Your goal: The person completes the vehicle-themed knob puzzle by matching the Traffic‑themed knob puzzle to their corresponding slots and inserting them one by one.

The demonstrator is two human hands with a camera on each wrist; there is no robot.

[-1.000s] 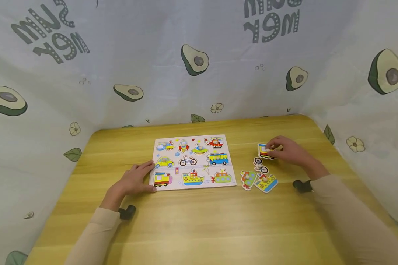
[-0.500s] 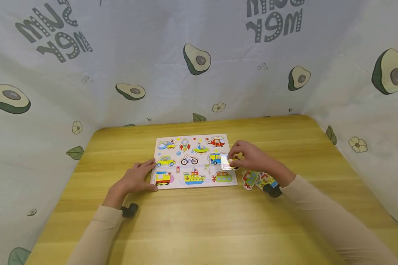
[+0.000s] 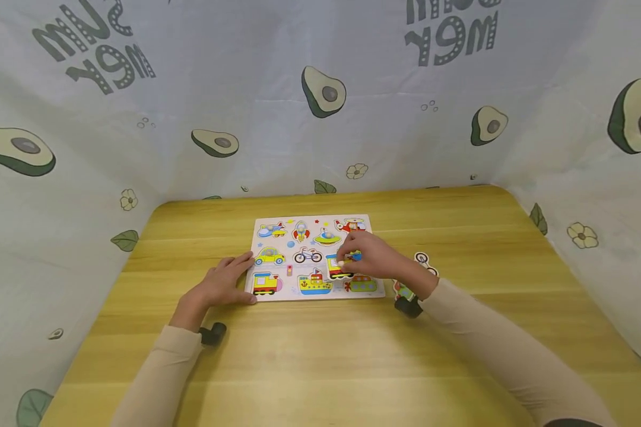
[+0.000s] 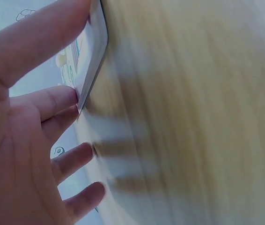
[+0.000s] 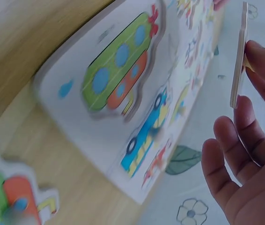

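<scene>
On the pale cloth [image 3: 278, 157], mirror-reversed grey lettering [image 3: 109, 64] spells "sum" over "mer", beyond and left of the left hand [image 3: 221, 286]. Beyond and right of the right hand [image 3: 371, 256], a second print [image 3: 448, 40] repeats it, its upper line cut off.

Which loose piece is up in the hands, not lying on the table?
The train piece: the right hand pinches it above the puzzle board. The bicycle piece and submarine piece lie on the table, right of the board.

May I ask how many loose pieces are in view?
3: train, in the right hand; bicycle and submarine, on the table, right of the board. The right arm may hide more.
</scene>
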